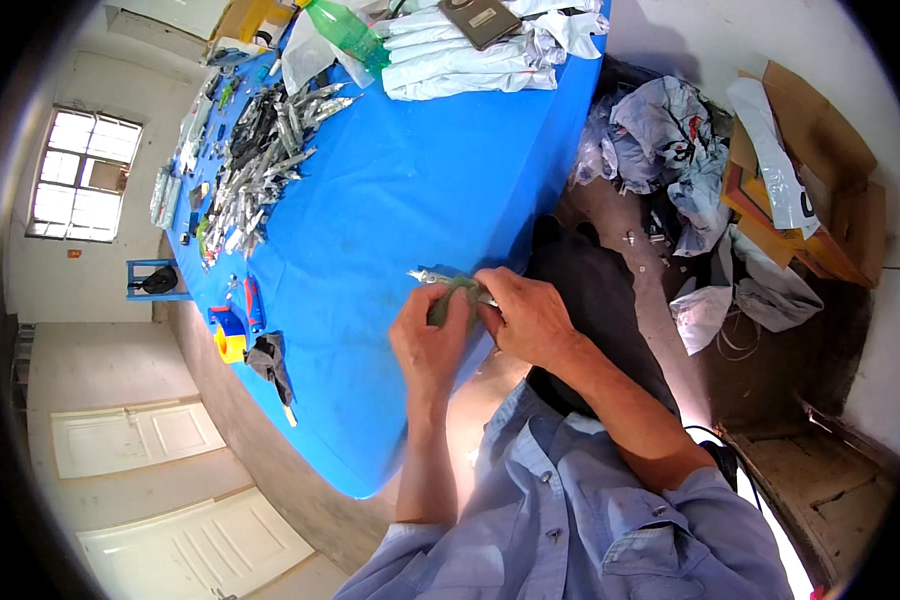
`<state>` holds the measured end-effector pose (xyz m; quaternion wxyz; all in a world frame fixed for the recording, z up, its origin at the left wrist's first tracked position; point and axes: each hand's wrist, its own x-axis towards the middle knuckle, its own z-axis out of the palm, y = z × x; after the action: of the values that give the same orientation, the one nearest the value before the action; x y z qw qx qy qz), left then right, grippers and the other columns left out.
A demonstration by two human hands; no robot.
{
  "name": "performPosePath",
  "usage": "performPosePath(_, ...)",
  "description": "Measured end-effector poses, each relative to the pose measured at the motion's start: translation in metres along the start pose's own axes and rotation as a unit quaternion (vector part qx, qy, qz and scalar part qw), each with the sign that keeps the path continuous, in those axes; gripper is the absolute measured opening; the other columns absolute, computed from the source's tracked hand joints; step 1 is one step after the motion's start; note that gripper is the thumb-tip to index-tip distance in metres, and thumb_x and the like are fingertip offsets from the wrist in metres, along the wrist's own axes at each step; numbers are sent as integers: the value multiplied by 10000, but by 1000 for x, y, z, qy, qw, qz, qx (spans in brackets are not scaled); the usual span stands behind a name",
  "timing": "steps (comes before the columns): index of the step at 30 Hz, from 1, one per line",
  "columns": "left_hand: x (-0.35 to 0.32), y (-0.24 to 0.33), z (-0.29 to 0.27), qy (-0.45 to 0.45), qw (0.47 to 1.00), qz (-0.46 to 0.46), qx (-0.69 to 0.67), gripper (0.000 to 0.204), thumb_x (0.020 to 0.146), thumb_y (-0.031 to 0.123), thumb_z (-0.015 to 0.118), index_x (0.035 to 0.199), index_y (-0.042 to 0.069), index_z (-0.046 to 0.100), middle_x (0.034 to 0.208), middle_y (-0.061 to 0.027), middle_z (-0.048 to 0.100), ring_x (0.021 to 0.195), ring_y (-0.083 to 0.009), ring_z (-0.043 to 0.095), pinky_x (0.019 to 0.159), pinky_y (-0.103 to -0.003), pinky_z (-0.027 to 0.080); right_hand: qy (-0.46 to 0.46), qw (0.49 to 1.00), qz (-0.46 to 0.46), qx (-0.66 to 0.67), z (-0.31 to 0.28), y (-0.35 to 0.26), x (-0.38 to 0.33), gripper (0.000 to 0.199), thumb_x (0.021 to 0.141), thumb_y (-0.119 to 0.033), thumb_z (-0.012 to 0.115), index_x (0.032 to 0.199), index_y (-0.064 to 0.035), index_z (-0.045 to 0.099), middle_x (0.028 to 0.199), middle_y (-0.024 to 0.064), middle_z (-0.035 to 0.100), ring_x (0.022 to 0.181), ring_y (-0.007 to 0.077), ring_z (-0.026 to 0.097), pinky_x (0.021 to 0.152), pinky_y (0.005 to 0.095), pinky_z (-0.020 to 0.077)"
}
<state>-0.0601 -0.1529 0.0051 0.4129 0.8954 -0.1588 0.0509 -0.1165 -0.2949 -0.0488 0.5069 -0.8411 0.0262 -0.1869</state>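
Note:
Both my hands are together over the near edge of the blue-covered table [390, 180]. My left hand [428, 338] is closed round a slim silver metal piece [425, 276] with a greenish cloth [437, 312] wrapped about it. One silver end pokes out past the fingers on the left. My right hand [528, 318] pinches the other end of the same piece, and a short bit shows between its fingers. The middle of the piece is hidden by cloth and fingers, so its exact kind cannot be made out.
A heap of similar silver and black metal pieces [245, 200] lies at the far left. Behind stand white plastic packages [470, 70] with a dark flat box [480, 20], and a green bottle [345, 35]. A red-blue tool [254, 305], yellow tape [230, 346] and dark cloth [268, 362] lie left; a cardboard box [810, 130] stands right.

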Motion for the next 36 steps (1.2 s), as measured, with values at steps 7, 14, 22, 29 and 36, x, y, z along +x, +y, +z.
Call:
performPosePath(7,12,5,0,41,977,132,159,119,903,106,798,938,17,728,828,-136,730,703,-221,690,669,-353,546,7,1000,-14,-1,-3,-1,0,282,931,-123,743,1155,-48,591,1018,166,685,919,405,697,755,513,547)
performPosePath(14,14,6,-3,23,991,89,101,147,900,126,810,953,17,725,858,-148,738,739,-256,709,678,-371,550,25,999,-20,-22,2,4,0,375,852,-73,795,1175,-53,605,1005,149,697,867,390,716,708,478,568)
performPosePath(22,6,9,1,-13,991,93,91,146,900,118,810,965,17,727,844,-153,732,715,-268,697,672,-370,550,19,999,-31,-12,-4,3,-2,382,853,-45,774,1193,-48,599,998,153,691,866,392,715,710,477,565)
performPosePath(29,19,4,-5,35,984,110,134,136,916,137,801,978,50,717,859,-118,740,724,-265,707,652,-383,553,34,999,-28,-7,0,2,-2,350,864,-60,779,1164,-59,599,970,138,682,850,380,710,706,472,556)
performPosePath(36,26,-25,-29,50,964,-122,-230,215,1062,218,693,1133,14,700,892,-27,714,738,-71,636,596,-226,495,45,999,-21,-20,1,3,-2,269,920,-124,755,1135,-74,602,945,124,679,806,356,708,677,457,555)
